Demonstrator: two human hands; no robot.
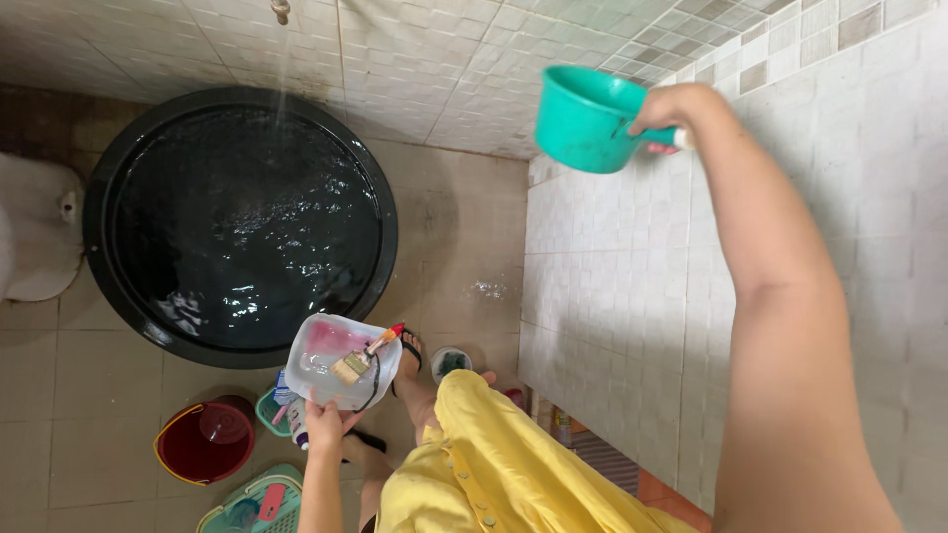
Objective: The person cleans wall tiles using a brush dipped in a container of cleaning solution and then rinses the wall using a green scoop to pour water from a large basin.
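My right arm is stretched up and forward, forearm filling the right side of the view, wrist bent, and my right hand (670, 111) is clenched around a handle. My left arm hangs low, elbow tucked, left hand (326, 424) gripping with fingers curled upward.

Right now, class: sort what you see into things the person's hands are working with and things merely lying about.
In use:
- left hand holding the clear plastic tub
- paintbrush resting in that tub
- right hand raising the green dipper
- black water basin under the running tap

Lying about:
- red bucket
- green basket
- small green cup
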